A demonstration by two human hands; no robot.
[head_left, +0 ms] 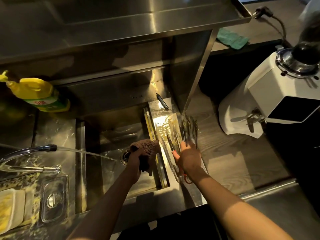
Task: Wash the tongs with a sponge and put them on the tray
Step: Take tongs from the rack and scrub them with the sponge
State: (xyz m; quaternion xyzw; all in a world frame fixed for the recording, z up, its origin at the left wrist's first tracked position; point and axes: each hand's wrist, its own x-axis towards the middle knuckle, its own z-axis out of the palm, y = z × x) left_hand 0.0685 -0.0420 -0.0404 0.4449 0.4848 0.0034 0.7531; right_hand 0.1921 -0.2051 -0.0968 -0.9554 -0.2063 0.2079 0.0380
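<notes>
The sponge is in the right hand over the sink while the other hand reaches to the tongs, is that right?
No. The head view shows the sponge gripped in the left hand over the sink; the right hand is the one at the tongs.

Glossy steel sink (80, 153), coarse sponge (147, 147), shiny metal tongs (186, 130), wood-grain counter (233, 153)

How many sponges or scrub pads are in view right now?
2. A brown sponge is gripped in the left hand over the sink. A green pad lies on the dark counter at the upper right. Others may be hidden out of view.
</notes>
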